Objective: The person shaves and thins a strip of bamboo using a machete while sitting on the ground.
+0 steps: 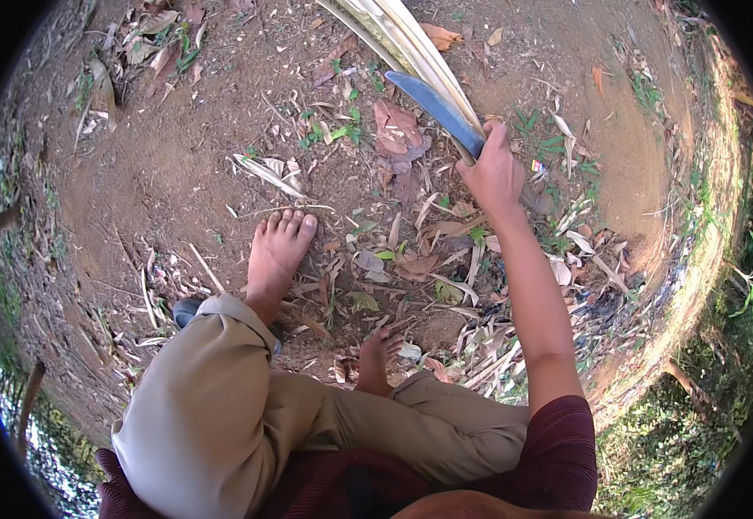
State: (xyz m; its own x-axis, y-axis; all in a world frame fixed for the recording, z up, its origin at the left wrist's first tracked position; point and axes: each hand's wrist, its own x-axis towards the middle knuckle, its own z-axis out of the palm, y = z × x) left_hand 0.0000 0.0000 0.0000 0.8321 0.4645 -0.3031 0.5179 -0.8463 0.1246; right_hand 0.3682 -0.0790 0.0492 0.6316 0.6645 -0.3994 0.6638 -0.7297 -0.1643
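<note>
Item: machete (433,105), w/ curved blade, dull blue-grey, tip pointing up-left. Location: upper centre, blade lying against pale dry palm frond stalk (411,43). Handle hidden in grip. Right hand (493,173): fist wrapped tight round handle, arm extended. Left hand: not in view. Surrounds: bare brown dirt ground (169,164), dry leaf litter (420,259), two bare feet (277,251), khaki trousers.
</note>
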